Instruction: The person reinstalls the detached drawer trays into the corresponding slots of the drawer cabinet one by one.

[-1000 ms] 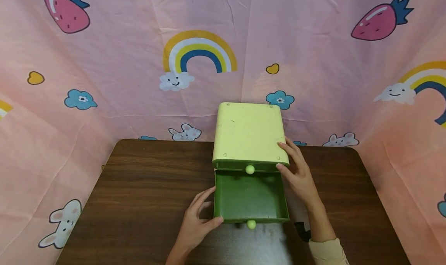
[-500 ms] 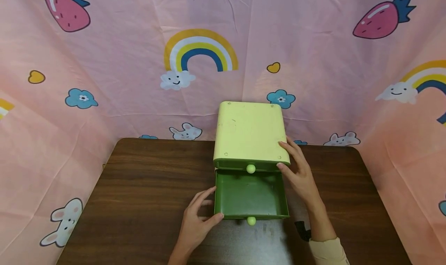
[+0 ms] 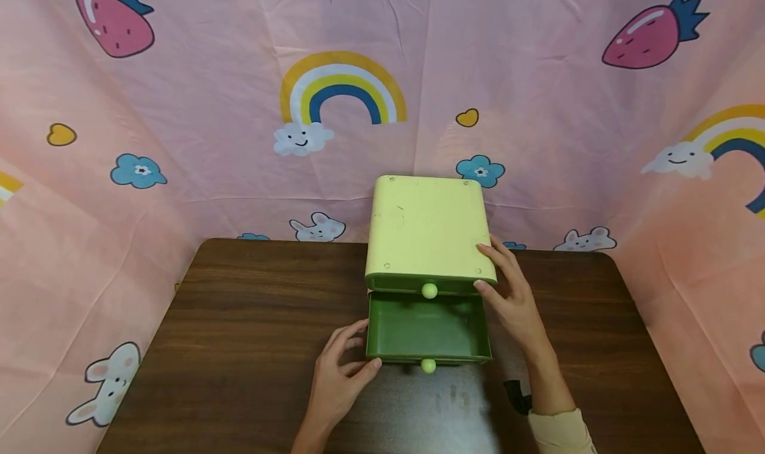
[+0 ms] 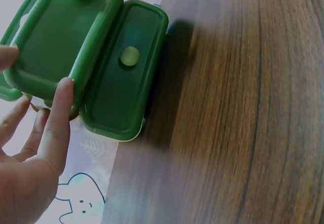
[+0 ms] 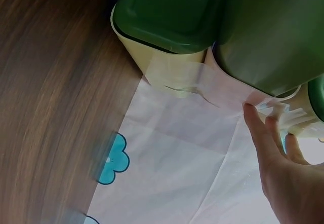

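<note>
A pale yellow cabinet [image 3: 430, 228] with green drawers stands at the back of the table. Its middle drawer [image 3: 427, 328] is partly pulled out, its inside bare, with a light green knob [image 3: 428, 366] on the front. My left hand [image 3: 335, 374] touches that drawer at its left side, thumb at the front corner. In the left wrist view, fingertips meet the edges of its front panel. On the cabinet's right side rests my right hand [image 3: 520, 301], thumb by the front edge, fingers spread along the side. The bottom drawer [image 4: 121, 92] sits closed in the left wrist view.
The dark wood table [image 3: 257, 334] ends at a pink printed cloth [image 3: 239, 95], hung behind and at both sides. A small black piece [image 3: 517, 396] lies beside the right wrist. Clear tape [image 5: 288, 113] shows on the cabinet's side in the right wrist view.
The middle drawer has slid back further into the cabinet, its front moving away from me with my left thumb at the corner. My right hand has stayed in place.
</note>
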The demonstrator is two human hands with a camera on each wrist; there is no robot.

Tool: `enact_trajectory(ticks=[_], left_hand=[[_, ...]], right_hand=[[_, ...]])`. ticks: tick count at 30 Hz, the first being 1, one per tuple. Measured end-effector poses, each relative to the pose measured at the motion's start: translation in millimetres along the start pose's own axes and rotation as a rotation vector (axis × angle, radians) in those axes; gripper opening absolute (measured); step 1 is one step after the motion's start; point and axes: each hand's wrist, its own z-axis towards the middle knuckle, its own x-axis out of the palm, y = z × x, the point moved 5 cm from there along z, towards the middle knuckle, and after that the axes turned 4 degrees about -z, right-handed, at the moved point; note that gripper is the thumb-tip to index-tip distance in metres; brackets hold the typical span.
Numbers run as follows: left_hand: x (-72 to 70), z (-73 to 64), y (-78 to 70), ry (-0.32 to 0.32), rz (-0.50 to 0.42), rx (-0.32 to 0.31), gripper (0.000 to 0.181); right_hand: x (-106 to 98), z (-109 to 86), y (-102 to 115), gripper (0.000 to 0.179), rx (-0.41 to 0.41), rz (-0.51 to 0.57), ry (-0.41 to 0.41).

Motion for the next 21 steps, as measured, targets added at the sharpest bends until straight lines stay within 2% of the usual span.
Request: enact_trajectory(ticks=[14,17,21], left_hand=[[1.3,5.3,-1.6,-0.064,0.036,-0.046,0.062],[3.3,7.7,-10.3,-0.083,0.053,-0.053,0.062],[6.4,10.3,-27.5,-0.099,0.077,-0.043,0.059]], right_hand=[[0,0.5,2,0.057,-0.002,-0.009,-0.003],[0,0.6,0,0.057,-0.012,0.006,-0.004],[0,0.3,-16,0.06,-0.014,0.006,-0.01]])
